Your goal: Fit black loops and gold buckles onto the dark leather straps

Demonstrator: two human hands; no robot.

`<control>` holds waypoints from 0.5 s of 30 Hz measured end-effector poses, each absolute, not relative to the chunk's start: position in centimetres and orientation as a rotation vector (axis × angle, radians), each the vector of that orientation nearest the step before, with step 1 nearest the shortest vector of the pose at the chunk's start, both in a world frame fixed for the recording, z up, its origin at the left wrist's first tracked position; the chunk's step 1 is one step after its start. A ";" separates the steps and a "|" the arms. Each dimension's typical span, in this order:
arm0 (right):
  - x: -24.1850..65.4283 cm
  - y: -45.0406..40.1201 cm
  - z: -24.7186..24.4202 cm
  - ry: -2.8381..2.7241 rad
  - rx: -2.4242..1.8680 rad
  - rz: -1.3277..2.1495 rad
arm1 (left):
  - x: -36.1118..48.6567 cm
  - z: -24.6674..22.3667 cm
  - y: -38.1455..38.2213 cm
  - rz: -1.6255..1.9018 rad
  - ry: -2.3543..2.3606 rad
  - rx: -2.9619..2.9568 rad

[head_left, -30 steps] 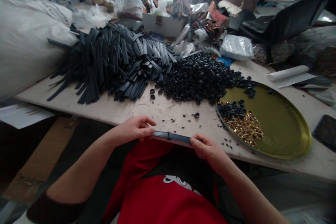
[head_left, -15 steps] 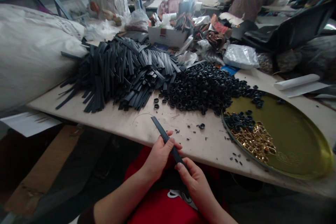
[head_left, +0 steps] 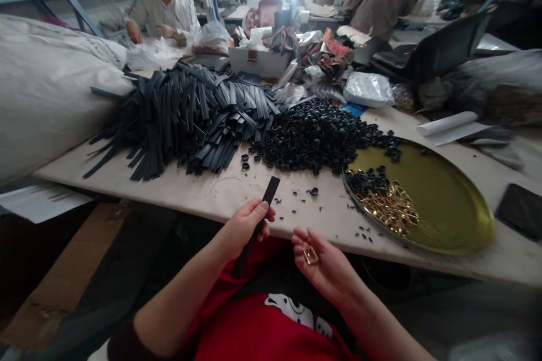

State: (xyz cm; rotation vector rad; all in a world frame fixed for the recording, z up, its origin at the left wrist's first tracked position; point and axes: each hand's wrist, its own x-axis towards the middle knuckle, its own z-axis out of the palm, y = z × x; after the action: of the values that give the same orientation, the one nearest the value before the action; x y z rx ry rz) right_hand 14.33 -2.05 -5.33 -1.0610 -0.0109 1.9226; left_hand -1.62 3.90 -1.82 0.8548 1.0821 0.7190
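My left hand [head_left: 250, 224] is closed around a flat black strap [head_left: 271, 189], which slants from upper right to lower left over my lap. To its right, my right hand [head_left: 319, 262] is turned palm up with a gold rectangular buckle [head_left: 310, 255] lying at its fingers, which are loosely curled. Beyond the hands, a big heap of black straps [head_left: 182, 113] lies on the table, beside a pile of small black loops [head_left: 313, 132]. Gold buckles [head_left: 392, 208] and some black loops sit in the left part of a round gold tray [head_left: 453, 197].
A white sack [head_left: 51, 90] bulges at the left of the table [head_left: 190, 194]. Behind the piles are a box [head_left: 258, 62], plastic bags and scraps. A dark flat object [head_left: 520, 211] lies right of the tray. A person [head_left: 169, 11] works across the table.
The right hand has let go of the strap and turned palm up, showing a gold buckle. The strap in my left hand now slants the other way. The view has shifted slightly right.
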 end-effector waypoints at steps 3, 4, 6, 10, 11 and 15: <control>16.2 -0.5 -4.0 0.094 -0.930 1.880 | -1.9 -1.7 2.8 0.556 1.111 1.086; 16.5 -0.3 -3.6 0.089 -0.903 1.874 | -1.9 -1.7 2.3 0.526 1.106 1.133; 16.7 -0.2 -3.0 0.043 -0.881 1.852 | -1.9 -1.7 1.4 0.471 1.096 1.191; 16.3 -0.2 -2.9 -0.077 -0.885 1.813 | -1.5 -1.9 0.5 0.410 1.102 1.207; 16.2 -0.1 -3.0 -0.092 -0.887 1.810 | -1.3 -2.0 0.5 0.409 1.100 1.194; 15.5 0.5 -3.6 -0.159 -0.892 1.778 | 0.0 -2.7 1.3 0.525 1.123 1.112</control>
State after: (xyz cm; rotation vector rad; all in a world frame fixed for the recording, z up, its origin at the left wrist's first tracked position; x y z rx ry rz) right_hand 15.48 0.54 -3.63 -0.8925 -0.1589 1.7781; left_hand 0.05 1.34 -2.66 1.1125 1.1232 0.5248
